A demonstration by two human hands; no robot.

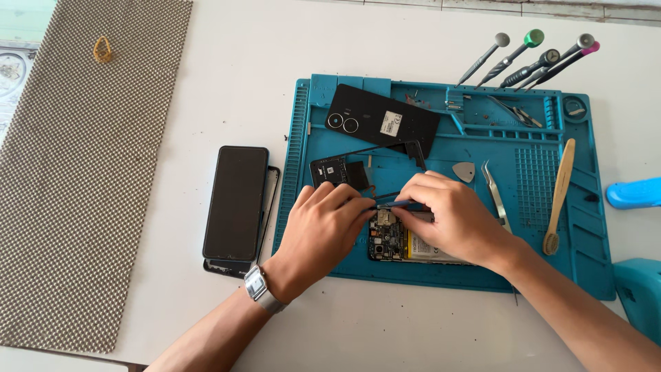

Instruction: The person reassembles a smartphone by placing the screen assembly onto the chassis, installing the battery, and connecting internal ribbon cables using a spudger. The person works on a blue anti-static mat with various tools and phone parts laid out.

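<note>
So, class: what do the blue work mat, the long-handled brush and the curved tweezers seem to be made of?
Work mat: probably silicone or rubber; matte teal with moulded ridges and trays.
Brush: looks like wood or bamboo; pale tan, dull handle.
Tweezers: likely steel; silvery with a bright sheen.

Bright, even daylight, soft and diffuse. Short faint shadows under the hands (385, 220) and tools on the white counter (227, 83). Mild sheen on the dark phone screen (235, 201). Sharp focus throughout, slight wide-angle stretch at frame edges

Bare forearms, a silver square-faced wristwatch (256, 284) on the left wrist
</note>
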